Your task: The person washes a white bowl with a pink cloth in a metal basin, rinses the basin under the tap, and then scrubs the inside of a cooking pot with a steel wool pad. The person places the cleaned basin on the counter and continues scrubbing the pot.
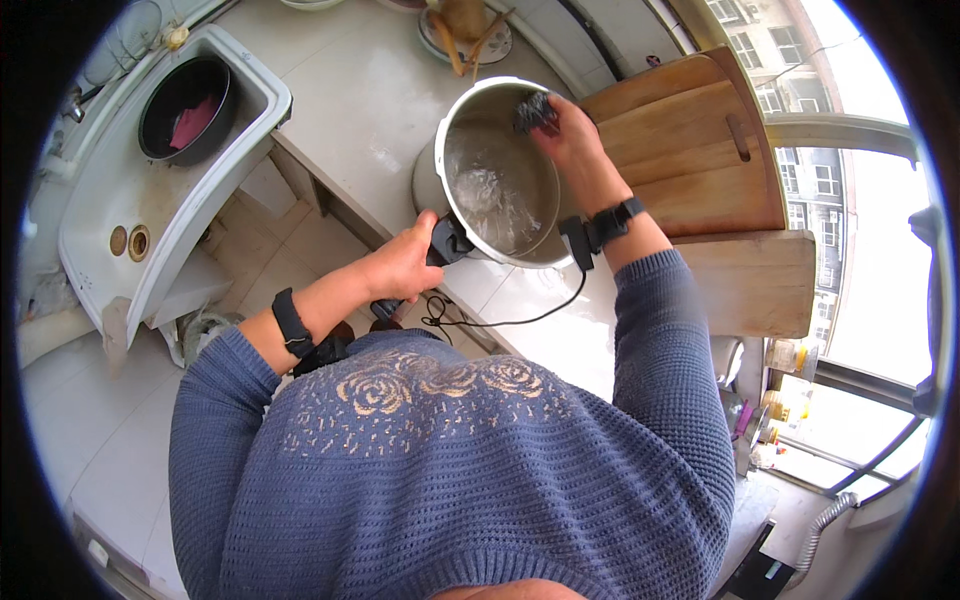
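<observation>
My left hand (409, 259) grips the black handle (448, 241) of a silver metal pot (501, 187), which looks like a pressure cooker body. The pot is tilted on the counter, its mouth turned towards me. Its inner wall is dull, with shiny reflections at the bottom. In my right hand (574, 142) is a dark wire scouring pad (535, 112), held at the upper right of the pot's mouth, just inside the rim. Whether the pad touches the wall I cannot tell. Each wrist wears a black strap, and a thin black cable (525, 321) hangs from the right one.
Two wooden cutting boards (675, 142) lean beside the window on the right. At left, a white sink (90, 217) holds a black pot (161, 112) with a pink cloth (193, 124) in it. A patterned plate (491, 49) stands behind the silver pot. Several jars (787, 356) line the sill.
</observation>
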A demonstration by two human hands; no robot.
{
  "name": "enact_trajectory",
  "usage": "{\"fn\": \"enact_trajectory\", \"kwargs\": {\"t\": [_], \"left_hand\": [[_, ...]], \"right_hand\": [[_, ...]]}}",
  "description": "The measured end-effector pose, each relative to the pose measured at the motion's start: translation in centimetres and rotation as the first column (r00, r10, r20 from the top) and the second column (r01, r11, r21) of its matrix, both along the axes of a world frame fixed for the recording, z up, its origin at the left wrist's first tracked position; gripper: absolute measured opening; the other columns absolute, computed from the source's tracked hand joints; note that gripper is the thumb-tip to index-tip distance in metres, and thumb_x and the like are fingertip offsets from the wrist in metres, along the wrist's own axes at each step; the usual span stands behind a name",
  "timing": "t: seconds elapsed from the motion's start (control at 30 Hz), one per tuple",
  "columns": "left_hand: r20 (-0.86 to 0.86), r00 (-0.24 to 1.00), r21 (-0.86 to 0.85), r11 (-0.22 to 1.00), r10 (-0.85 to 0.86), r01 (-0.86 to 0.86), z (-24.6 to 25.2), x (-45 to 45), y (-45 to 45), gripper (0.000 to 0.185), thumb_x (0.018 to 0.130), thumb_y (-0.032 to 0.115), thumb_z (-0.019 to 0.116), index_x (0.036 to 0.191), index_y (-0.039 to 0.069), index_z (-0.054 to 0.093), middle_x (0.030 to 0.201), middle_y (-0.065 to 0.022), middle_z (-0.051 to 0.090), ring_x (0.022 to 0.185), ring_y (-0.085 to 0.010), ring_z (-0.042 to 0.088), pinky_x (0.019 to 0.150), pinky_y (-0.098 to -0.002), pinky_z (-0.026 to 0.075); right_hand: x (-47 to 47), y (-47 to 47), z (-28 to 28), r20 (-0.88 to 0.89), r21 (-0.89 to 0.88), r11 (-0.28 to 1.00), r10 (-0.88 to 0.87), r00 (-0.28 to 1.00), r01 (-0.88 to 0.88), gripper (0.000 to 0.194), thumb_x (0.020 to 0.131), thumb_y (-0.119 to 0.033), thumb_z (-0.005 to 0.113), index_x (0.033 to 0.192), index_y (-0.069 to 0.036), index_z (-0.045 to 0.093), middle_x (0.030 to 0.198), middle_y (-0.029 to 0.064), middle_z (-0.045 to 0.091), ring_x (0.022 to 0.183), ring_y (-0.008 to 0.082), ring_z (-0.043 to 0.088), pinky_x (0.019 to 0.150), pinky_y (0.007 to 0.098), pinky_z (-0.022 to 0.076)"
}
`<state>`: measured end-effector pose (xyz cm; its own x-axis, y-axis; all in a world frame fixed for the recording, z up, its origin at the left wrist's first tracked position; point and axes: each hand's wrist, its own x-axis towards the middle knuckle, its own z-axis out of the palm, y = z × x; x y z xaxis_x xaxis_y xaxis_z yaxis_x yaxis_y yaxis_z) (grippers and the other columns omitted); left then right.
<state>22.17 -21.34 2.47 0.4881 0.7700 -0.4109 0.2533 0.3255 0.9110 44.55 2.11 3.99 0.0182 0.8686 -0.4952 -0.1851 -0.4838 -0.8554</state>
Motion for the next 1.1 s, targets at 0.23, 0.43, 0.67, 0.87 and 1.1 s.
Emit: {"fn": "enact_trajectory", "kwargs": {"t": [0.23,0.43,0.67,0.87,1.1], "left_hand": [[-0.034,0.999,-0.004,0.999,-0.039,0.038,0.2,-0.3,0.3,0.061,0.080,0.003,0.059,0.127,-0.009,0.022,0.071,-0.0196,0.060,0.049,-0.0233,0.060,0.052,-0.0370,0.051],[-0.010,1.000,-0.002,1.000,0.004,-0.004,-0.2,0.3,-0.3,0.061,0.080,0.003,0.058,0.127,-0.009,0.021,0.072,-0.0199,0.059,0.048,-0.0236,0.060,0.051,-0.0369,0.051],[0.033,0.999,0.022,0.999,0.040,-0.040,-0.7,0.3,-0.1,0.063,0.080,0.004,0.059,0.127,-0.009,0.020,0.075,-0.0211,0.058,0.050,-0.0237,0.061,0.049,-0.0366,0.051],[-0.034,0.999,-0.005,1.000,0.004,-0.005,-0.4,0.0,0.2,0.062,0.081,0.005,0.059,0.128,-0.010,0.022,0.076,-0.0203,0.058,0.049,-0.0229,0.059,0.050,-0.0367,0.051],[-0.042,0.999,-0.031,0.999,-0.018,0.017,0.0,0.0,0.6,0.062,0.081,0.004,0.058,0.131,-0.008,0.023,0.074,-0.0178,0.058,0.050,-0.0225,0.059,0.052,-0.0365,0.051]], "right_hand": [[-8.4,-1.7,-0.2,0.016,0.088,0.892,0.444,0.896,-0.444,0.011,0.088,-0.013,0.071,0.089,-0.007,0.061,0.077,0.0003,0.062,0.066,0.0138,0.060,0.057,0.0263,0.0483],[-9.1,-7.2,1.1,0.383,0.122,0.735,0.585,0.715,-0.666,0.020,0.079,-0.013,0.078,0.093,-0.003,0.067,0.078,-0.0004,0.064,0.067,0.0073,0.058,0.059,0.0235,0.0471],[-4.9,-12.1,2.6,0.566,-0.017,0.467,0.733,0.377,-0.884,0.019,0.080,-0.010,0.076,0.094,-0.003,0.064,0.083,-0.0031,0.062,0.079,0.0049,0.056,0.069,0.0230,0.0471],[2.7,-12.1,0.6,0.384,-0.318,0.337,0.900,0.205,-0.886,0.019,0.080,-0.016,0.075,0.094,-0.008,0.065,0.082,-0.0011,0.063,0.079,0.0085,0.057,0.066,0.0292,0.0487],[3.9,-4.1,-7.1,0.697,-0.559,-0.083,0.491,-0.522,-0.825,0.031,0.071,-0.023,0.074,0.101,-0.012,0.071,0.090,0.0130,0.071,0.079,0.0299,0.067,0.071,0.0419,0.0539]]}}
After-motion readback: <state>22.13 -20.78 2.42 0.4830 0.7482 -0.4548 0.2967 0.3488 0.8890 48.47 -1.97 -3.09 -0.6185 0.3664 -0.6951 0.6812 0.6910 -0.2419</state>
